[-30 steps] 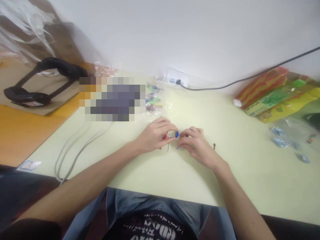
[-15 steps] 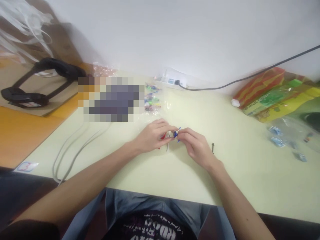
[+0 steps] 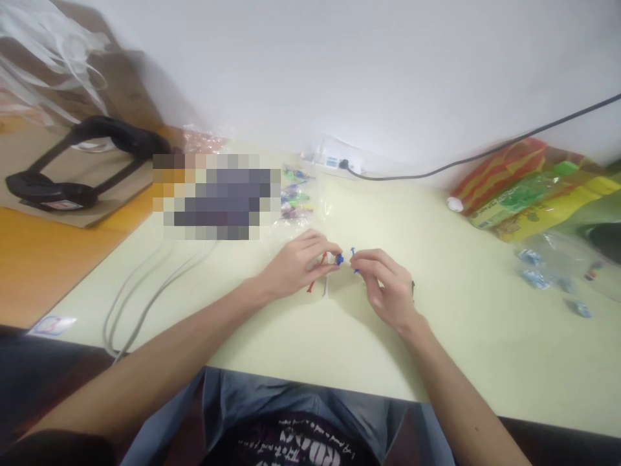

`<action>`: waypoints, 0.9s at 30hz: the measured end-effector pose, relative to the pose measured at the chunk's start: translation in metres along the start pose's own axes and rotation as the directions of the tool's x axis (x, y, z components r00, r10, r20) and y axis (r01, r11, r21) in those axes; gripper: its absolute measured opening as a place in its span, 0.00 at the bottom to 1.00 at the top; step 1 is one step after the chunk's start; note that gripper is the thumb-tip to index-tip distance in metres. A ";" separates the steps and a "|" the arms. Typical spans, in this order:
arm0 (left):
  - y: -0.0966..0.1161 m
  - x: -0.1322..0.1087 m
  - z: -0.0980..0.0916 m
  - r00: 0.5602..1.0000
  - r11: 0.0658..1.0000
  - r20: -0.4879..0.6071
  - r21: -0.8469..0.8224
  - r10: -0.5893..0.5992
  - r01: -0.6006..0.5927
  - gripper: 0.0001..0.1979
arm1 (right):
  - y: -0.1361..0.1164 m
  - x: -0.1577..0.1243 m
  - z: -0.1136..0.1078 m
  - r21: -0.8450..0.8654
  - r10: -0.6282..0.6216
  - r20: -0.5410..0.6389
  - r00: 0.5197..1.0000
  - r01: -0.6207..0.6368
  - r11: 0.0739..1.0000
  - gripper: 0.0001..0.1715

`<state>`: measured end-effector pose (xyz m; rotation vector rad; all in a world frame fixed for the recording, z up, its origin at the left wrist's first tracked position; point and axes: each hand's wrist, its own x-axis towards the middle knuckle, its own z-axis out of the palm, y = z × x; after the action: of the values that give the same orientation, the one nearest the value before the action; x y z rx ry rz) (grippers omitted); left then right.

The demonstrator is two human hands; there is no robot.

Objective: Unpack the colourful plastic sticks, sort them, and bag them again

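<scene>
My left hand (image 3: 301, 268) pinches a tiny toy assembly (image 3: 328, 264) with red, white and blue parts just above the pale yellow table (image 3: 301, 336). A red stick hangs down from it toward the table. My right hand (image 3: 385, 288) is closed in a pinch on a small blue piece (image 3: 354, 257), a short gap to the right of the assembly. The two hands are close together at the table's middle. A small dark piece (image 3: 413, 285) lies beside my right hand, partly hidden by it.
A clear bag of colourful small parts (image 3: 295, 194) lies beyond the hands. A power strip (image 3: 334, 158) with a black cable sits by the wall. Colourful packages (image 3: 528, 191) and clear bags with blue parts (image 3: 553, 275) lie right. Grey cables (image 3: 140, 298) and a black headset (image 3: 82, 162) are left.
My right hand has drawn slightly right, away from the assembly, with the small blue piece now apart from it. My left hand has stayed in place.
</scene>
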<state>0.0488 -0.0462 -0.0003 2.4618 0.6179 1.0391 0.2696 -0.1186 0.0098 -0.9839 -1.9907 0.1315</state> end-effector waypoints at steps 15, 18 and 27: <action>0.001 0.001 -0.001 0.996 0.999 -0.074 -0.030 0.041 -0.044 0.11 | 0.001 -0.004 0.001 -0.131 -0.137 0.034 0.990 0.140 0.981 0.22; -0.001 0.000 -0.001 0.997 0.998 -0.058 -0.039 0.044 -0.046 0.11 | 0.002 -0.003 0.001 -0.139 -0.159 0.081 0.984 0.169 0.976 0.23; -0.005 -0.001 -0.003 1.000 0.998 0.004 -0.064 0.021 -0.021 0.11 | 0.001 0.000 0.003 -0.114 -0.156 0.176 0.972 0.177 0.978 0.25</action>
<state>0.0451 -0.0426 -0.0015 2.4192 0.5500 1.0444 0.2683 -0.1176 0.0074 -0.9054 -2.2496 -0.0085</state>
